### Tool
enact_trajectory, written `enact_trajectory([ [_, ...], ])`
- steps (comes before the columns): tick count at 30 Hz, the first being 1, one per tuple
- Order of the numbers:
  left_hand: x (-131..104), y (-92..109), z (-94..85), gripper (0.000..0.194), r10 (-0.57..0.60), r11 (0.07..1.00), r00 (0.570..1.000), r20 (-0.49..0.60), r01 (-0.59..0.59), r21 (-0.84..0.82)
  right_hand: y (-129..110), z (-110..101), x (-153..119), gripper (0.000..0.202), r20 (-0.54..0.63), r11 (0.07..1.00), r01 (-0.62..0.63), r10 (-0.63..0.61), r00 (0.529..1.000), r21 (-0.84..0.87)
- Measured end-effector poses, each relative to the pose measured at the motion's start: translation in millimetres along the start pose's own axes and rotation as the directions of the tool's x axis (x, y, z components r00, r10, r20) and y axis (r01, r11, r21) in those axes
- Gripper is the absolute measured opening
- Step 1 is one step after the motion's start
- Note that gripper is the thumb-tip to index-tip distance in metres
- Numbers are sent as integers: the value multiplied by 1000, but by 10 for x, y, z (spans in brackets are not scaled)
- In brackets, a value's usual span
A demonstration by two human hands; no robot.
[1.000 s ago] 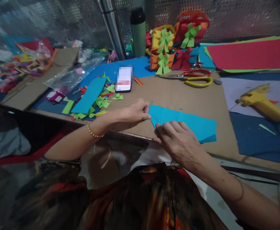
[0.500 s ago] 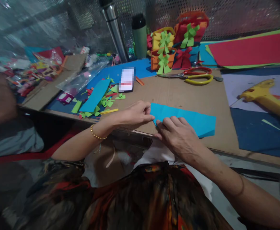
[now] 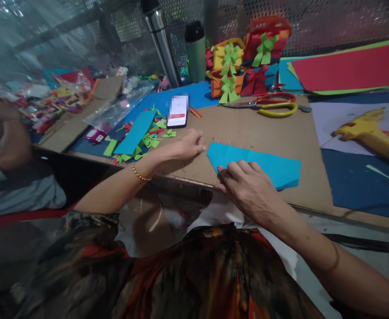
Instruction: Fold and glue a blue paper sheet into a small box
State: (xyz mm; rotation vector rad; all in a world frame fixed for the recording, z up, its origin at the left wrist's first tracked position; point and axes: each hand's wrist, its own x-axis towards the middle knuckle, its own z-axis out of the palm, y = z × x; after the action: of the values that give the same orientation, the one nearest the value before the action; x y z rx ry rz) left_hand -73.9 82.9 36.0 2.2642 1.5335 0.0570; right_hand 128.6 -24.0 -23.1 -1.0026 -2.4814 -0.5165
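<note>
A folded sheet of blue paper (image 3: 257, 157) lies on the cardboard, its left end tapering to a slanted edge. My right hand (image 3: 245, 179) grips its near edge, fingers bent on top and thumb low at the table's front edge. Just left of the paper's tip is my left hand (image 3: 190, 145), closed with the fingers curled in, apart from the sheet and with nothing visible in it. A second blue paper strip (image 3: 136, 132) rests on green and red paper scraps (image 3: 151, 141) farther left.
Scissors (image 3: 277, 108) lie behind the paper, near a phone (image 3: 177, 110). Small paper bags with bows (image 3: 229, 82) stand at the back beside two bottles (image 3: 196, 53). A yellow glue gun (image 3: 367, 130) is at right. Another person's arm (image 3: 11, 137) shows at far left.
My left hand has let go of the paper's left corner and moved slightly left and up. My right hand keeps its place on the sheet.
</note>
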Motion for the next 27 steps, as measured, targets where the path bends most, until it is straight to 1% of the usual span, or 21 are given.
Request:
enact_trajectory([
  [2, -17, -39, 1, 24, -14, 1000, 996, -89, 14, 0, 9, 0, -2, 30, 5, 1000, -4, 4, 1000, 0],
  [4, -97, -14, 25, 23, 2, 999, 993, -122, -7, -43, 19, 6, -5, 31, 2, 1000, -2, 2, 1000, 6],
  [6, -219, 70, 72, 23, 44, 991, 996, -81, -54, -119, 28, 12, -7, 32, 10, 1000, 5, -5, 1000, 14],
  [8, -334, 174, 125, 23, 91, 979, 995, 25, -85, -185, 34, 16, -8, 33, 16, 1000, 8, -9, 1000, 15],
  [10, -396, 253, 163, 23, 108, 976, 989, 99, -86, -201, 36, 16, -9, 33, 16, 1000, 9, -9, 1000, 12],
  [12, -397, 281, 173, 22, 97, 977, 986, 136, -69, -199, 35, 13, -10, 33, 17, 1000, 10, -10, 1000, 17],
  [15, -332, 246, 147, 20, 85, 978, 978, 188, -46, -204, 28, 9, -10, 30, 27, 1000, 2, -3, 1000, 30],
  [18, -273, 186, 121, 19, 95, 979, 971, 219, -51, -197, 18, 9, -11, 29, 20, 999, -7, 7, 1000, 31],
  [21, -247, 162, 120, 19, 105, 978, 970, 221, -60, -201, 9, 7, -12, 31, 18, 1000, -9, 9, 1000, 15],
  [27, -171, 226, 68, 21, 11, 983, 972, 233, 32, -180, 4, 14, -11, 29, -9, 1000, -5, 5, 1000, -3],
])
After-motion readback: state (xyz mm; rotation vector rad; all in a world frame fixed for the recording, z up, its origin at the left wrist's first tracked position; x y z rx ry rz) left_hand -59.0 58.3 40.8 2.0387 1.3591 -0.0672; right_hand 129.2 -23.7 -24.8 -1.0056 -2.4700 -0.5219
